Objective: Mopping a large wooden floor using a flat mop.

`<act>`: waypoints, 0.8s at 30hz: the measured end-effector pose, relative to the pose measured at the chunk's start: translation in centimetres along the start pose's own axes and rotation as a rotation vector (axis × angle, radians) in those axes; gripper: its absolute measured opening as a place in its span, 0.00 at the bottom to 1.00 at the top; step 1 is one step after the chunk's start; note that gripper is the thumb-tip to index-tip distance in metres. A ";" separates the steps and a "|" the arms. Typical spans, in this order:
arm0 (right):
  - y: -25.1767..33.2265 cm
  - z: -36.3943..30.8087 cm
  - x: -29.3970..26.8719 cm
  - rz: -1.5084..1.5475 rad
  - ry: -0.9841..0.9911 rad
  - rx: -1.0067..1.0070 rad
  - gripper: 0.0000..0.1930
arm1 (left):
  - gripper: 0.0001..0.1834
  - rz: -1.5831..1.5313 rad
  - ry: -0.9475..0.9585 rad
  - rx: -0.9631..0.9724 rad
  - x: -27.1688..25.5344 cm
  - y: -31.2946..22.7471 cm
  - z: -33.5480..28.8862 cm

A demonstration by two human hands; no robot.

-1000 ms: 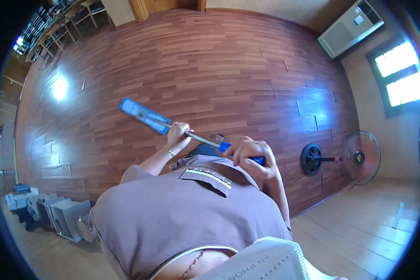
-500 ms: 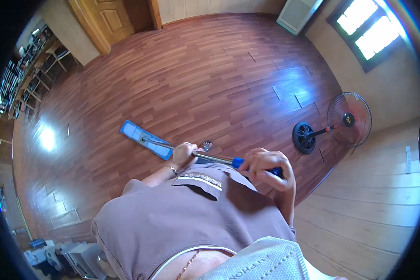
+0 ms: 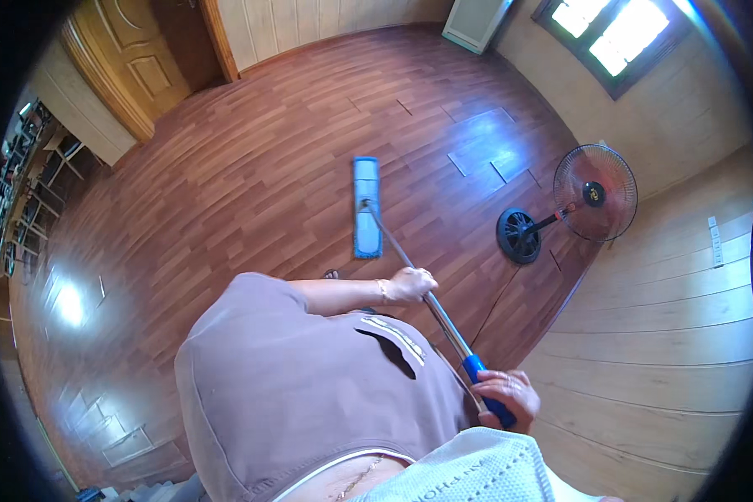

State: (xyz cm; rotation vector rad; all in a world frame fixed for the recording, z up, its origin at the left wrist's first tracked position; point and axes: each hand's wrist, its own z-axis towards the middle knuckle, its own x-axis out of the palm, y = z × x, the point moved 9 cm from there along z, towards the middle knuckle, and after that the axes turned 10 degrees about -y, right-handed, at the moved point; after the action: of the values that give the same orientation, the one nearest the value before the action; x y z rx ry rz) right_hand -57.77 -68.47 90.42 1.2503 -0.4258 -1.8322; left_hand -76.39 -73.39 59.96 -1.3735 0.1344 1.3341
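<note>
Because the flat mop (image 3: pixel 451 325) runs slantwise through the middle of the frame, both hands have a part of it to hold. Its long blue head (image 3: pixel 366 236) sits just above the centre of the frame, apparently flat on the reddish-brown floor (image 3: pixel 268 167), and its metal pole (image 3: pixel 396 245) slopes toward the lower right. The left hand (image 3: pixel 412 284), near the centre, is curled around the pole; the right hand (image 3: pixel 510 400), at lower right, is closed about the blue grip (image 3: pixel 474 366) at the pole's end (part of that grip disappears behind the fingers, so how tightly they press I cannot tell).

For its length, the mop is probably light, with a stiff pole and a thin head edged in what looks like soft fringe. The bare metal seems smooth and could slip a little in a damp palm, while the grip, likely plastic or rubber, gives the surer hold. A joint (image 3: pixel 366 204) links pole and head, so the head likely pivots. Nothing about it seems fragile. Two separated holds, one on the grip and one partway along the pole, suit it best. A standing fan (image 3: pixel 594 194) occupies the right of the frame, well apart from the head.
</note>
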 end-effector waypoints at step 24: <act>-15.9 14.5 9.5 0.062 -0.535 0.295 0.15 | 0.15 0.110 0.326 0.045 0.8 21.5 19.3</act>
State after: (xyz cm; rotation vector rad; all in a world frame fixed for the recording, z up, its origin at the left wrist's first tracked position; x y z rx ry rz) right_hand -78.99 -69.42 80.49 0.8988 -1.0471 -2.0930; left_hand -103.20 -65.85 52.22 -1.5554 0.4623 1.1798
